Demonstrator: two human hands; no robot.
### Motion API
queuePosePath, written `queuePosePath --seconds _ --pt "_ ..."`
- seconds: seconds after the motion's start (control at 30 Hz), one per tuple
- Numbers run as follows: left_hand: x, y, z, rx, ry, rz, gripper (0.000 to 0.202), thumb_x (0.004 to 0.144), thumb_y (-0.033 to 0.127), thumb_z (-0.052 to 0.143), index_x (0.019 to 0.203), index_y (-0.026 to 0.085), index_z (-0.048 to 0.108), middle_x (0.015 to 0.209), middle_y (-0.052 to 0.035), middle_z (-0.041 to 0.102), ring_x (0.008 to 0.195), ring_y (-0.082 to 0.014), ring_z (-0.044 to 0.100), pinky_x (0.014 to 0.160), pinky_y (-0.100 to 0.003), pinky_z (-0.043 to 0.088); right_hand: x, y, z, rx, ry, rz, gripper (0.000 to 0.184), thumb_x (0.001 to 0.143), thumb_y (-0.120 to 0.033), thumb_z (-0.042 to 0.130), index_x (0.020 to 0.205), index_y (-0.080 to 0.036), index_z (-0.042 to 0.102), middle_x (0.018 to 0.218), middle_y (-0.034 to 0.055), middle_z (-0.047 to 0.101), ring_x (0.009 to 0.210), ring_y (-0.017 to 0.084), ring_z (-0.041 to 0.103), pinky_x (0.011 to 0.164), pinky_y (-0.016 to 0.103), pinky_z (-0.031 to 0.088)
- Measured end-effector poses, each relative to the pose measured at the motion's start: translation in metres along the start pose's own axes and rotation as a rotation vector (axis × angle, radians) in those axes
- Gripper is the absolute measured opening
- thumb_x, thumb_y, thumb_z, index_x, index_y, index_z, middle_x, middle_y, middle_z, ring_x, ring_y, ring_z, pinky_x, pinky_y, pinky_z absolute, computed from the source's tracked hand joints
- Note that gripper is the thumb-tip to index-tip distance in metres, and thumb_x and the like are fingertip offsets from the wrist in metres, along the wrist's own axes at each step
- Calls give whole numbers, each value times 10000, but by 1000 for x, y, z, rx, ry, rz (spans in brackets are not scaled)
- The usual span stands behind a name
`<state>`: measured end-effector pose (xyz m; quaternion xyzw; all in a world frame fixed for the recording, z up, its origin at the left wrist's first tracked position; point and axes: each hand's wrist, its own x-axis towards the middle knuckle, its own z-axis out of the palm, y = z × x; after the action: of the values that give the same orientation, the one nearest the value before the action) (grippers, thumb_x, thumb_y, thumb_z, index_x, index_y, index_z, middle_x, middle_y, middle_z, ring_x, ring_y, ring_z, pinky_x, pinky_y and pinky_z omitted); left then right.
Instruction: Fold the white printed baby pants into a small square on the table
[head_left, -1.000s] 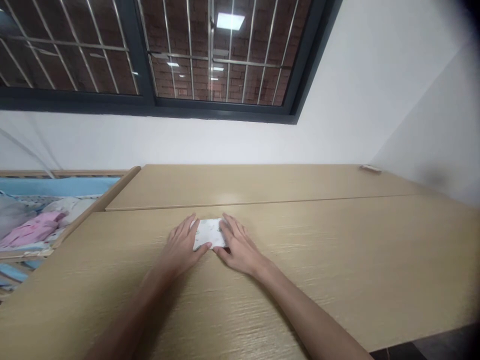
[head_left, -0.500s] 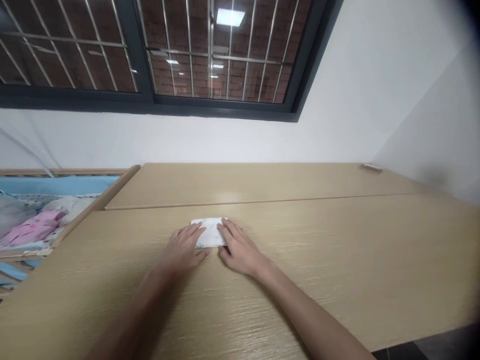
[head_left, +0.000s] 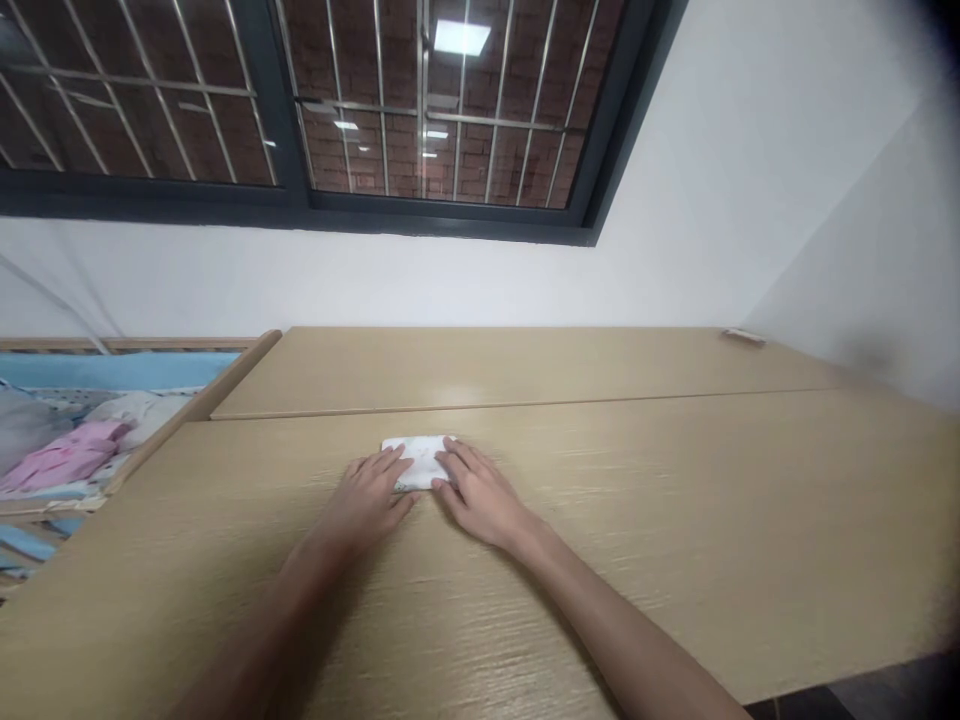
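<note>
Two hands, head view: Your left hand (head_left: 371,495) and right hand (head_left: 478,492) both rest on the folded cloth (head_left: 420,458), one at each side. Neither is closed into a fist.
Left hand: Open, with the fingers extended over the cloth's left part. The thumb points inward, just off the near edge, so you do not appear to be pinching anything on this side.
Right hand: Open, with the fingers laid over the right part. The thumb tip is at the near edge; whether it is tucked beneath cannot be told.
Cloth: White with faint printed marks, lying flat on the table (head_left: 675,500), near the seam between the two tabletop panels. Your hands cover part of it, so the number of layers cannot be confirmed.
Reason for the hold: In my judgement, your fingers are set on opposite sides so that light pressure keeps the cloth flat and square; the thumbs seem placed to steady the near edge.
Reason for the position: The cloth lies centrally before you, both forearms reaching forward, which likely gives each hand equal access.
Surroundings: A cot (head_left: 187,415) stands against the table's left end, with pink fabric (head_left: 71,460) inside. A barred window (head_left: 450,218) is above.
</note>
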<state>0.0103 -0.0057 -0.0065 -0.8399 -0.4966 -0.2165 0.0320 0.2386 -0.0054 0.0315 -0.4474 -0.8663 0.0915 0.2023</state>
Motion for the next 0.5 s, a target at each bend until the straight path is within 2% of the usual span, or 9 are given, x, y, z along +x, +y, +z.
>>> queuePosePath --seconds 0.07,0.23,0.33,0.5 --pt "0 -2 2 17 -9 1 391 961 394 534 1297 206 605 1447 -122 558 1319 -293 532 1057 -487 436 -1 1 0 1 -5 -7 455 1031 -410 408 1380 -147 534 1535 169 442 1454 271 357 1192 459 300" --pt "2 -7 8 26 -15 -20 309 997 290 455 1229 245 654 1414 -85 594 1283 -271 570 1033 -465 455 -1 4 1 -22 -24 -19 502 954 -357 556 1403 -140 504 1562 179 395 1454 296 351 1176 461 328" --pt "3 -7 10 -10 6 -30 337 1008 273 399 1225 229 654 1371 -98 628 1267 -263 583 1034 -459 458 0 5 3 -21 -15 -16 457 963 -307 522 1398 -167 509 1551 161 418 1443 281 373 1173 471 333" --pt "2 -2 9 -27 30 -39 364 1018 294 361 1225 204 647 1364 -111 631 1269 -269 578 1048 -466 454 0 4 3 -10 -5 -17 434 990 -324 473 1391 -164 513 1546 164 426 1438 277 383 1174 469 335"
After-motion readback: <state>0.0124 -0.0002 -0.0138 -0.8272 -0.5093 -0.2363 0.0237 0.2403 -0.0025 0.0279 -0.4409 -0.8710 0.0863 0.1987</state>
